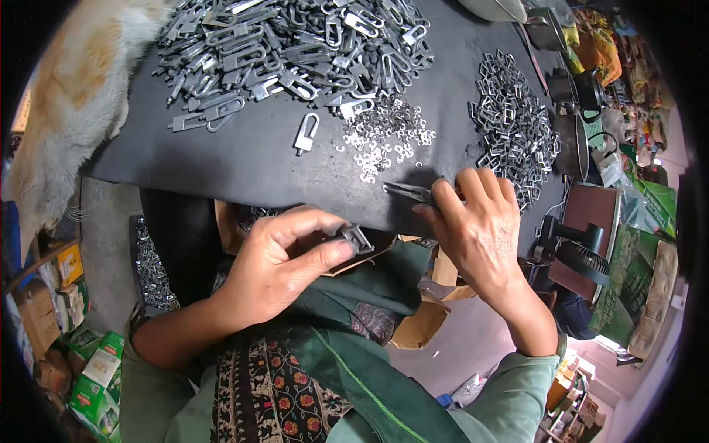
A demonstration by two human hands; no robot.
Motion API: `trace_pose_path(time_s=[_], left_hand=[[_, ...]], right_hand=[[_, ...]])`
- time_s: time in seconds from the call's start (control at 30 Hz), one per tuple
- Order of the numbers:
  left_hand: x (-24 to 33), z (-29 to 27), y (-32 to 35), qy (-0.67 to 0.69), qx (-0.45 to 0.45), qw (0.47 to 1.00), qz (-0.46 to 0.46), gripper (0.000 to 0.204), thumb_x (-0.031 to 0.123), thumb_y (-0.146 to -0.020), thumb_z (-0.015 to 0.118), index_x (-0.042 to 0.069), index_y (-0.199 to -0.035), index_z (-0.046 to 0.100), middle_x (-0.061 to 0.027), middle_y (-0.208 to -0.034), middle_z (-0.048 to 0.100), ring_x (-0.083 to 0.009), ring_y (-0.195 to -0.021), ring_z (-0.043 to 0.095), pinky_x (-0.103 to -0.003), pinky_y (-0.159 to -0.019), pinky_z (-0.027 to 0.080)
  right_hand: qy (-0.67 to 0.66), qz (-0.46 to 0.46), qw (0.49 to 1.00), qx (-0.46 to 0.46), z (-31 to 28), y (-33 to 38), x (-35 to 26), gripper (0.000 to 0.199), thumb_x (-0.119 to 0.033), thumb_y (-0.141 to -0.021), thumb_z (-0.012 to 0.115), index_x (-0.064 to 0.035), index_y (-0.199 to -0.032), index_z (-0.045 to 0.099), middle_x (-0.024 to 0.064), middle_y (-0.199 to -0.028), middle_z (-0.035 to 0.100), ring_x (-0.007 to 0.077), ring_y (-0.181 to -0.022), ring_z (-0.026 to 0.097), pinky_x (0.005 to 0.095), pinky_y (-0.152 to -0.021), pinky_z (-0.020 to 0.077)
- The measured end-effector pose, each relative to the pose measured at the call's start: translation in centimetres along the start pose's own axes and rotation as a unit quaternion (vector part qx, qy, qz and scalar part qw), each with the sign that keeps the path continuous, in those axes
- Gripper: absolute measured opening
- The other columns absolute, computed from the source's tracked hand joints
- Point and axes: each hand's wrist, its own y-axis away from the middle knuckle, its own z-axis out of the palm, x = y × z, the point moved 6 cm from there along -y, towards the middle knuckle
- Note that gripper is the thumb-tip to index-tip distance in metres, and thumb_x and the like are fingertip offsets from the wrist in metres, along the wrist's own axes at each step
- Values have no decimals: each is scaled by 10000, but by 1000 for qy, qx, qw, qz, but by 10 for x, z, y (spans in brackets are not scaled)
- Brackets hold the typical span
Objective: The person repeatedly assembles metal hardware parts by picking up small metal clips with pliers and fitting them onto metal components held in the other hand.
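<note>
Head view: small dark metal part [357, 239] pinched between thumb and bent forefinger of the left hand [284, 255], held up at the near edge of the dark table [196, 162], above the lap. Slim pointed tool [410, 193] gripped between thumb and fingers of the right hand [481, 221], tips aimed left over the tabletop, well apart from the part. Likely light, stiff and hard to break, with smooth faces perhaps slippery between fingertips; best taken by the outer sides, leaving the open frame-like end free. Small clips [377, 159] probably lighter still and easily scattered; better nipped singly with the tool tips. Loose spread of these just beyond the tips, lone looped piece [306, 134] to the left, big heap of looped pieces [244, 55] at the far side, heap of small frames [511, 111] to the right. Widest room along the left stretch of tabletop; tighter on the right, with frames just beyond the right hand. Mind the near edge, with cardboard box [421, 325] below, and the cat [74, 96] at far left.
</note>
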Motion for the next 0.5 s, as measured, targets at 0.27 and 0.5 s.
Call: trace_pose_path(time_s=[0.27, 0.5], left_hand=[[-18, 5, 2, 8, -46, 998, -49, 141, 118, -948, 640, 3, -1027, 652, 57, -788, 575, -9, -705, 470, -198, -630, 379], [-13, 9, 0, -30, -68, 997, -30, 132, 107, -939, 648, 8, -1025, 648, 65, -794, 581, 4, -705, 469, -186, -623, 383]], right_hand=[[36, -40, 998, 23, 1, -3, 4, 310, -288, -740, 738, -102, -922, 569, 75, -893, 494, 255, -923, 520, 418, -862, 399], [11, -62, 998, 4, 2, -11, 6, 390, -245, -655, 789, -101, -958, 592, 89, -953, 497, 286, -975, 530, 454, -887, 408]])
